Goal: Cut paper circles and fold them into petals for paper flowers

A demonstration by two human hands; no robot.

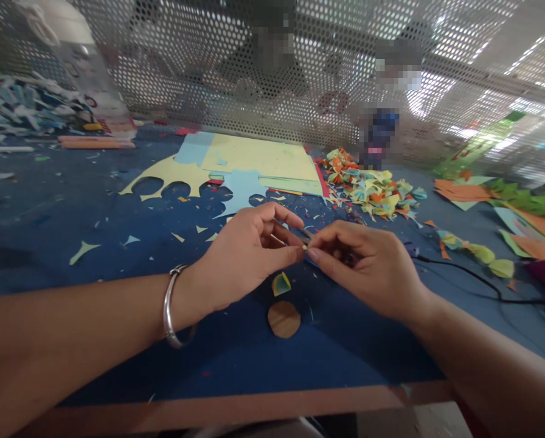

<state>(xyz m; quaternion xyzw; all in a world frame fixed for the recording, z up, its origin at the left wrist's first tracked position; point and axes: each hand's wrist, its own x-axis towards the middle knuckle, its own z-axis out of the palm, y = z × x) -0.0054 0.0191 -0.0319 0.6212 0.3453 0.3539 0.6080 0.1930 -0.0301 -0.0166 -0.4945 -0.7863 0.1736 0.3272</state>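
My left hand [256, 246] and my right hand [368, 258] meet above the blue tabletop, thumb tips nearly touching. A tiny yellow bit [305, 247] shows between their fingertips; the rest of what they pinch is hidden. The fingers of my left hand are curled toward the thumb. In my right hand, thumb and forefinger press together, and something dark under the fingers is too hidden to name. Just below lies a small curled piece of yellow-green paper [281, 284]. Nearer the table edge is a flat brown disc [284, 319], like cardboard.
Coloured paper sheets [263, 155] and cut-out yellow scraps [176, 173] lie ahead. A pile of small folded paper pieces [377, 191] sits to the right, near a black cable [477, 280]. A clear bottle [92, 79] stands at the back left against a perforated screen [185, 61].
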